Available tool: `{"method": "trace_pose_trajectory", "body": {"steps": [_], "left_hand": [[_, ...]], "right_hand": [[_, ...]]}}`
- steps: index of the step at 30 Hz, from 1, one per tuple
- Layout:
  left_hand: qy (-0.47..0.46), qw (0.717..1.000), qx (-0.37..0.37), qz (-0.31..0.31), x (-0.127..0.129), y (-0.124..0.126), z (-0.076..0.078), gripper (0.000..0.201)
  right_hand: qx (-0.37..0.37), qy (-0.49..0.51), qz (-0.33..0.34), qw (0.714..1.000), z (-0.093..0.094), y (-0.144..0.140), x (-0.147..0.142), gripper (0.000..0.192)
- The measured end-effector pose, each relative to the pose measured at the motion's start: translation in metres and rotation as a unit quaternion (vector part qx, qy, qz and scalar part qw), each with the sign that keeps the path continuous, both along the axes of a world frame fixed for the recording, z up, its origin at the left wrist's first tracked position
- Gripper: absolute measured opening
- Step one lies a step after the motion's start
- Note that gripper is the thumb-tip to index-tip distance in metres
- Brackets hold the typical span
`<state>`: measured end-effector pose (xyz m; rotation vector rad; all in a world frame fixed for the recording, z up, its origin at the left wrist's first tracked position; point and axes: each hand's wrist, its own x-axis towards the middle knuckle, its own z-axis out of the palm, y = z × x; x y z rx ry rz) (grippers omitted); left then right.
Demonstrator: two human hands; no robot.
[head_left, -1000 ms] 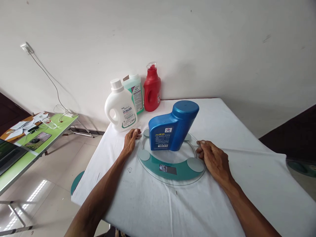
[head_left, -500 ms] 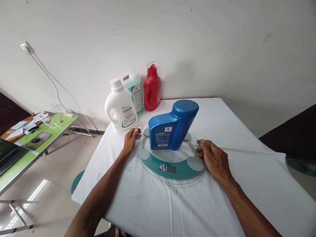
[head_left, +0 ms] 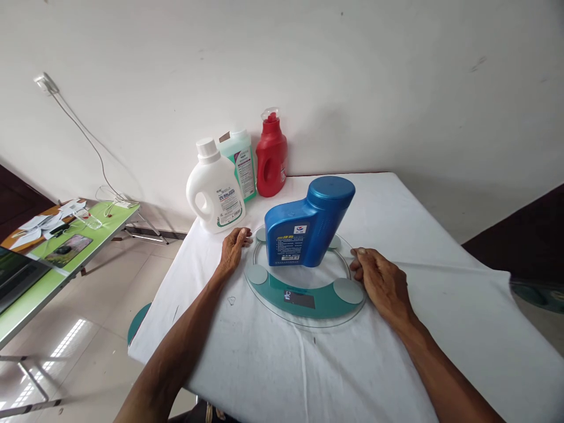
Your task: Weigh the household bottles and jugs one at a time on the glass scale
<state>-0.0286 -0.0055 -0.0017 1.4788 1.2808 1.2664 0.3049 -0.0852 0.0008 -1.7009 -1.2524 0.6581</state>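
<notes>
"Resting beside the round glass bathroom scale (head_left: 326,302), what does the left hand (head_left: 232,249) hold?"

"Its fingers bend loosely at the rim; I can't tell if they pinch it. The right hand (head_left: 382,283) curls at the opposite rim, its grip equally unclear."

"And the blue plastic bottle (head_left: 288,232)?"

"Upright on the scale, between both hands and apart from each, its capped neck slanting toward the right one."

"Anything past the left hand?"

"Just beyond it, a white laundry-liquid jug (head_left: 222,194); farther off, a green-liquid bottle (head_left: 245,167) and a red jug (head_left: 273,155)."
</notes>
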Motion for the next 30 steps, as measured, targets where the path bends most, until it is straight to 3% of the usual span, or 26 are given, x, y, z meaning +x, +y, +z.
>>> {"method": "trace_pose_trajectory", "body": {"steps": [30], "left_hand": [[0.009,1.0,0.0,0.004,0.001,-0.003,0.003,0.065]], "right_hand": [[0.006,-0.01,0.004,1.0,0.0019,-0.0012,0.0005,0.051]]}}
